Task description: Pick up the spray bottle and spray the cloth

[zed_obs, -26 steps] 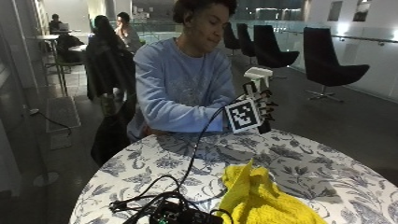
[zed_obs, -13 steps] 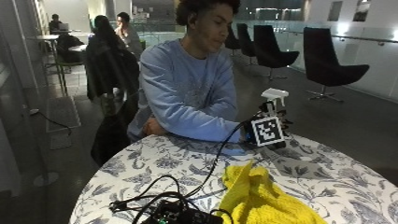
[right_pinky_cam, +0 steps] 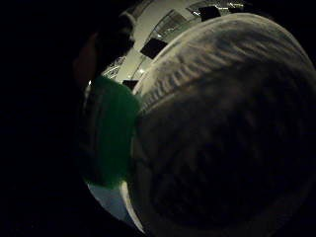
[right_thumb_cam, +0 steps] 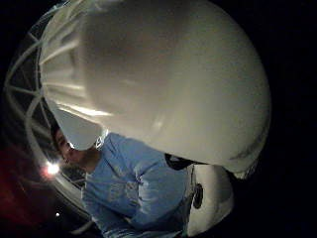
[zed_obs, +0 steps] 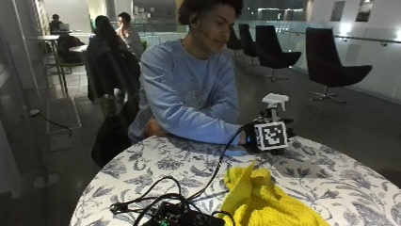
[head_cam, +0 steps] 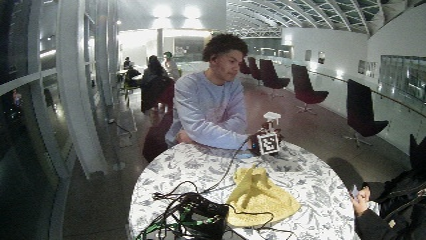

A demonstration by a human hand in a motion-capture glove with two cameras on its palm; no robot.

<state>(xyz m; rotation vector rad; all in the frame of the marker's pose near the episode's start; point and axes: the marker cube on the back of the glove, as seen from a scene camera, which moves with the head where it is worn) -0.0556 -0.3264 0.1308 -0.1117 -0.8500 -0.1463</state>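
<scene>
Since a second ago the right hand [zed_obs: 263, 136] has dropped from chest height, where it held the spray bottle [zed_obs: 274, 104] up, to the desk [zed_obs: 338, 179] by the far edge; half a second ago it was already nearly there. Bottle now upright, base at or near the desk top; contact not visible. White trigger head shows just above the grip. Both palm views are filled by the bottle's pale body, with a green part beside it in the little-finger view, so the bottle sits right against the palm. Grip appears wrapped round the bottle's body, though the fingers themselves are hidden.

Yellow cloth [zed_obs: 263, 202] lies crumpled on the desk, nearer the camera than the grip, apart from it.

Progress, as judged: bottle in hand, so pickup done. Whether spraying has happened cannot be told; no mist or wet patch visible. Nozzle seems not aimed at the cloth.
</scene>
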